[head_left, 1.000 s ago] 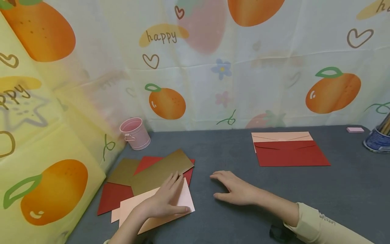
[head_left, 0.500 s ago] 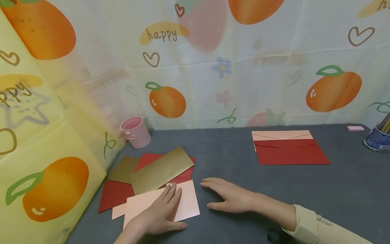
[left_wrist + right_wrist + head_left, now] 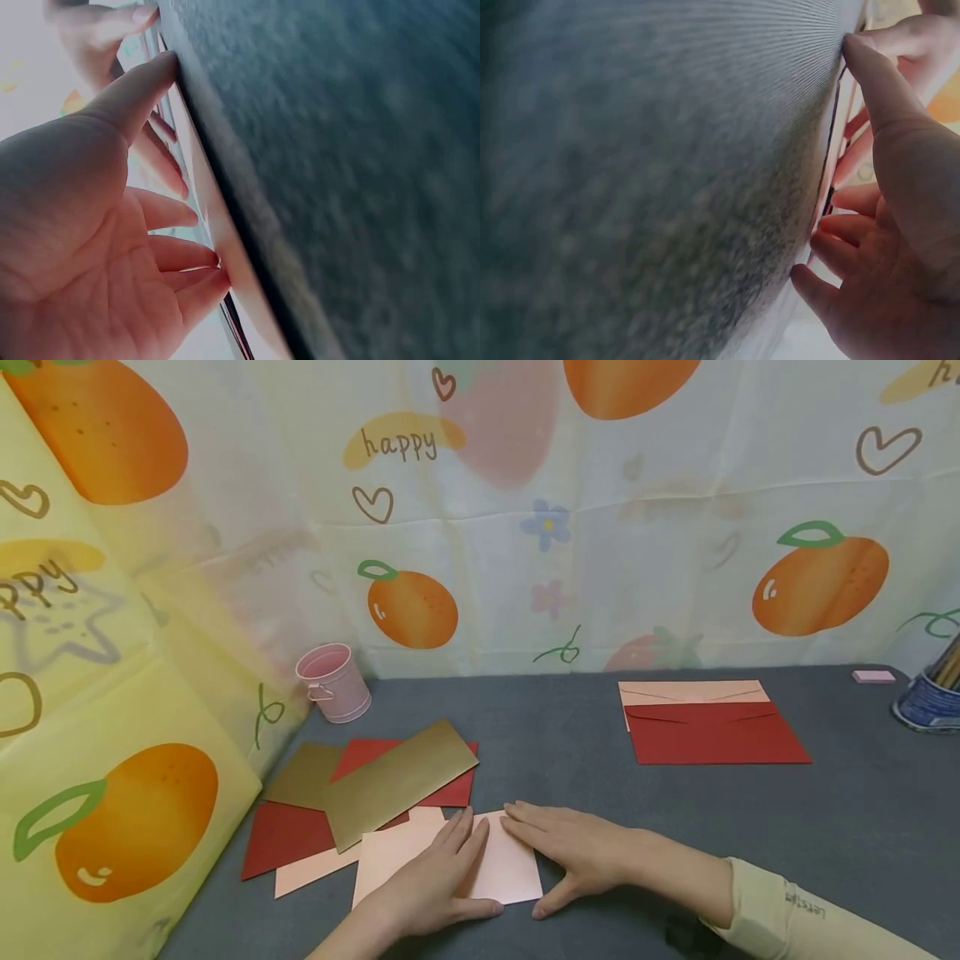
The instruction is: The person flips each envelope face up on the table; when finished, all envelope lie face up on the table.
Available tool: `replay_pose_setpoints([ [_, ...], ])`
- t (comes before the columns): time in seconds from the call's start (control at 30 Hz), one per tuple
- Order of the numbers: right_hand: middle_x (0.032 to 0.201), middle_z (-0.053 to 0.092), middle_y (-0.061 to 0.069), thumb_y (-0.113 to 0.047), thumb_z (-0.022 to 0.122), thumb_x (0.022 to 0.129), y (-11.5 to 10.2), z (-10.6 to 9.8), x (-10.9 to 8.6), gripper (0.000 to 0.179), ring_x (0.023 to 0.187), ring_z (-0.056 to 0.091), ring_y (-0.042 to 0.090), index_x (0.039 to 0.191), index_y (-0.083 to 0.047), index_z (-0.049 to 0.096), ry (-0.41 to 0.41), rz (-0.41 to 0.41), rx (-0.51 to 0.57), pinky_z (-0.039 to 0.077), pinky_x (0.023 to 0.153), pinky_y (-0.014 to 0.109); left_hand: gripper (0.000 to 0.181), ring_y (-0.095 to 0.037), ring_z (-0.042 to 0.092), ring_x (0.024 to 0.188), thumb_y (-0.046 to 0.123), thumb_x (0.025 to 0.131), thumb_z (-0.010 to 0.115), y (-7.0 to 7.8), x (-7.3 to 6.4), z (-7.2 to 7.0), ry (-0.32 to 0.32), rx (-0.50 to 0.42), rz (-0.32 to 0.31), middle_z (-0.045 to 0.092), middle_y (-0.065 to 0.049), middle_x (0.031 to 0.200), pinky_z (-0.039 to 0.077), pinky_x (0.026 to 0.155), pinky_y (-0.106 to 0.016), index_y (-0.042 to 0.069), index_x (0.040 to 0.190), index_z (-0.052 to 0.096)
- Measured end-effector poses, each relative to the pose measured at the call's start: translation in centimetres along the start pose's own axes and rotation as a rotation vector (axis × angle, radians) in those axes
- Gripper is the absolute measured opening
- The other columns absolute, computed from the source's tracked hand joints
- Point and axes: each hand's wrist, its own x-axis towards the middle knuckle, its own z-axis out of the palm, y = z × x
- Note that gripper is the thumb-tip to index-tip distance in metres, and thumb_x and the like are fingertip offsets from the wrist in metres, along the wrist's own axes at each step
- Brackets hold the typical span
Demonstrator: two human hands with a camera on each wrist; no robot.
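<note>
Orange-printed cloth (image 3: 637, 560) hangs behind the dark tabletop (image 3: 570, 735), where a pale pink envelope (image 3: 512, 872) lies toward the front. From where I stand, the left hand (image 3: 435, 889) rests on it, grip flat and fingers extended; the right hand (image 3: 581, 847) is at its right edge, grip spread. Uneven pressure could skew it or bend that corner, and dragging might shift the gold envelope (image 3: 405, 785) beside it.
</note>
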Motion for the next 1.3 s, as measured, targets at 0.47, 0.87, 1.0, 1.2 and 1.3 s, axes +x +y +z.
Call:
replay_pose_setpoints([
  [0.47, 0.152, 0.039, 0.009, -0.069, 0.061, 0.083, 0.4, -0.4, -0.5, 0.091, 0.134, 0.043, 0.018, 0.149, -0.009, 0.040, 0.024, 0.027, -0.191, 0.043, 0.102, 0.041, 0.095, -0.027, 0.017, 0.147, 0.065, 0.083, 0.064, -0.4, 0.3, -0.4, -0.043, 0.054, 0.120, 0.020, -0.009, 0.161, 0.019, 0.113, -0.057, 0.013, 0.155, 0.029],
  [0.87, 0.142, 0.052, 0.003, -0.061, 0.061, 0.083, 1.7, -1.5, -2.2, 0.075, 0.124, 0.053, 0.014, 0.140, -0.014, 0.054, 0.045, -0.019, -0.149, 0.050, 0.093, 0.038, 0.073, -0.015, 0.035, 0.140, 0.056, 0.087, 0.065, -1.0, -0.2, -1.0, 0.009, 0.108, 0.302, 0.036, 0.001, 0.154, 0.038, 0.106, -0.039, 0.026, 0.149, 0.042],
  [1.0, 0.138, 0.056, 0.001, -0.057, 0.061, 0.086, 2.4, -1.9, -3.0, 0.067, 0.119, 0.057, 0.010, 0.137, -0.014, 0.057, 0.051, -0.048, -0.046, 0.050, 0.093, 0.036, 0.061, -0.012, 0.044, 0.133, 0.047, 0.090, 0.063, -1.0, -0.1, -1.2, 0.031, 0.075, 0.344, 0.044, 0.006, 0.149, 0.043, 0.101, -0.039, 0.030, 0.146, 0.047],
  [1.2, 0.130, 0.060, -0.007, -0.055, 0.060, 0.090, 3.0, -1.7, -4.0, 0.056, 0.115, 0.058, 0.006, 0.132, -0.018, 0.061, 0.137, -0.130, 0.010, 0.051, 0.091, 0.034, 0.046, -0.007, 0.053, 0.124, 0.037, 0.093, 0.063, -1.1, 0.6, -1.7, 0.071, -0.063, 0.466, 0.055, 0.006, 0.138, 0.046, 0.098, -0.032, 0.025, 0.137, 0.058],
  [1.3, 0.126, 0.062, -0.011, -0.052, 0.064, 0.090, 2.9, -1.7, -4.3, 0.051, 0.112, 0.059, 0.004, 0.130, -0.022, 0.062, 0.204, -0.189, 0.033, 0.051, 0.090, 0.031, 0.043, -0.005, 0.054, 0.121, 0.035, 0.092, 0.064, -1.1, 0.7, -2.0, 0.074, -0.109, 0.469, 0.059, 0.007, 0.133, 0.046, 0.096, -0.028, 0.024, 0.134, 0.061],
])
